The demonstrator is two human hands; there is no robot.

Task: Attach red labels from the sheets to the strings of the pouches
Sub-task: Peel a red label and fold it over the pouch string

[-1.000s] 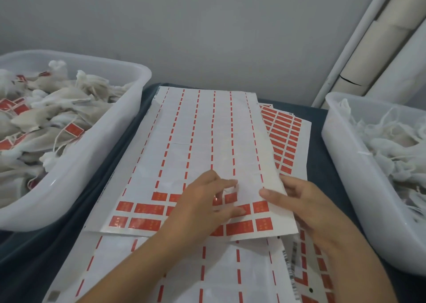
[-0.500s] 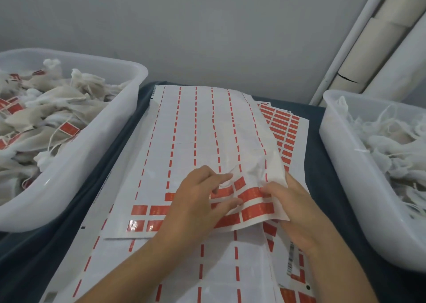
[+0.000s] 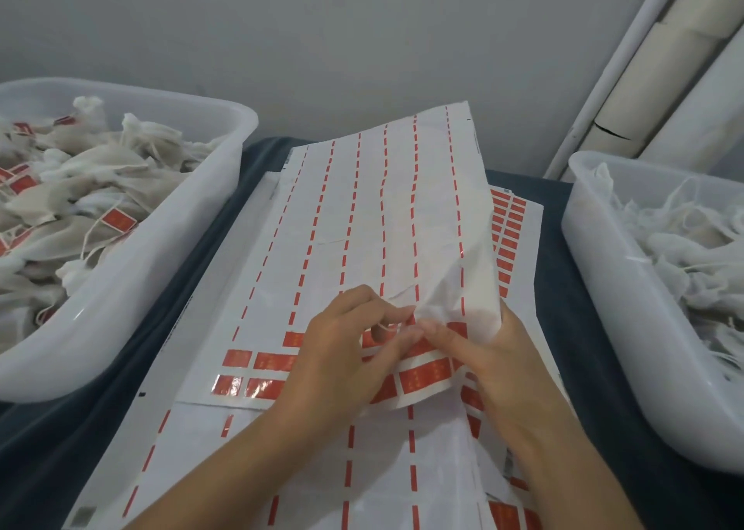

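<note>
Hands meet over the top sheet (image 3: 362, 223): I see my right hand (image 3: 499, 364) bending up its edge, so my left hand (image 3: 342, 352) can pinch a red label (image 3: 426, 370), while unlabelled pouches (image 3: 680, 247) wait in the right tub (image 3: 604, 288).

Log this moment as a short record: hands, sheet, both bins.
left hand: pinching at a red label on the top sheet
right hand: grips the sheet's right edge, lifting it
top sheet: mostly stripped, red labels only near its bottom rows
left bin: pouches with red labels on strings
right bin: pouches, no labels visible
</note>
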